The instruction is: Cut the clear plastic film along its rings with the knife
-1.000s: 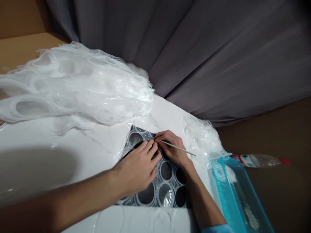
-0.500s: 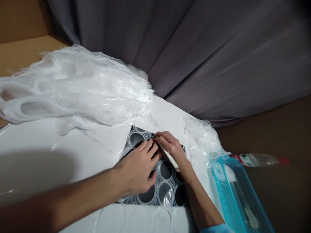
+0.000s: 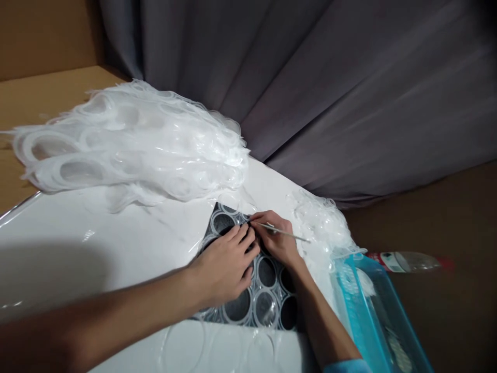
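Observation:
A clear plastic sheet patterned with white-rimmed rings [image 3: 266,305] lies over a dark board [image 3: 289,311] on the white table. My left hand [image 3: 227,264] rests on the sheet with its fingers extended and slightly apart, pressing it down. Beside those fingertips, my right hand [image 3: 277,238] is closed around a slim utility knife [image 3: 291,235], whose thin handle sticks out to the right. The knife's tip is hidden at my fingers, near the sheet's upper edge. More of the ringed film hangs past the board's near edge.
A large pile of ringed plastic film [image 3: 155,140] sits at the back left. A smaller heap of clear scraps [image 3: 322,223] lies at right, by a blue plastic basket [image 3: 361,311]. Beyond are a plastic bottle [image 3: 411,261] and a grey curtain [image 3: 310,93].
The knife in my right hand has turned, its handle swinging from along my wrist to pointing out rightward. My left hand stays on the sheet. The whole view has shifted slightly.

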Available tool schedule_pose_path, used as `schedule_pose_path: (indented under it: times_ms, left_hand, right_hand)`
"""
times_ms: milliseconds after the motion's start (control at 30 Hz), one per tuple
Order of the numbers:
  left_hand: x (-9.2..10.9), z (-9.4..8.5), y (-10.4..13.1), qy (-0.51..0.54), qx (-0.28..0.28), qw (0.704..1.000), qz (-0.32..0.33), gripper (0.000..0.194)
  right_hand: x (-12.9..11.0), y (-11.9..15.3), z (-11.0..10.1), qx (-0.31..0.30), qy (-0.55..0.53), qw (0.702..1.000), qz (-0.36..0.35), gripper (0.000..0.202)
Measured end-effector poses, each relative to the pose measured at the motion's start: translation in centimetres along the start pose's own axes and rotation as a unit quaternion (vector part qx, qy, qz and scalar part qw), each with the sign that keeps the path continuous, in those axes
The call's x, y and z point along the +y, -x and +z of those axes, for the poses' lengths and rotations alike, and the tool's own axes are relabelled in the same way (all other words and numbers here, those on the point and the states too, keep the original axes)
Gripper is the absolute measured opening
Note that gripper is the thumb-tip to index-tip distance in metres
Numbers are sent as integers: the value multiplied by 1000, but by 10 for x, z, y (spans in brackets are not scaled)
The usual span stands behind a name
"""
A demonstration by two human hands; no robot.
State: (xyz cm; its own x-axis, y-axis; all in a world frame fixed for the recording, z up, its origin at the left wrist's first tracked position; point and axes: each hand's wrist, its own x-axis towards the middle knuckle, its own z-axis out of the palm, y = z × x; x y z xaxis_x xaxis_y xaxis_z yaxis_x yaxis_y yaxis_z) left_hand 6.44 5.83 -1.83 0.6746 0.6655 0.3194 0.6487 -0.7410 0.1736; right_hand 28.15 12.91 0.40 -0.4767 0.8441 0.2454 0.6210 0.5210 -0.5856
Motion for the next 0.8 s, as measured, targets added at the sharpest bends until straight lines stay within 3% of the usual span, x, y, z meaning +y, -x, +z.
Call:
schedule_pose_path:
  times_ms: [200,800]
  left_hand:
    - [1,2,3,-9,19,1000,-10,58]
    - [2,2,1,-9,-6,1000,-28,63]
  right_hand:
    - [5,-8,-6,-25,-119,991,64,17]
    - [14,3,-2,11,-120,992,44,7]
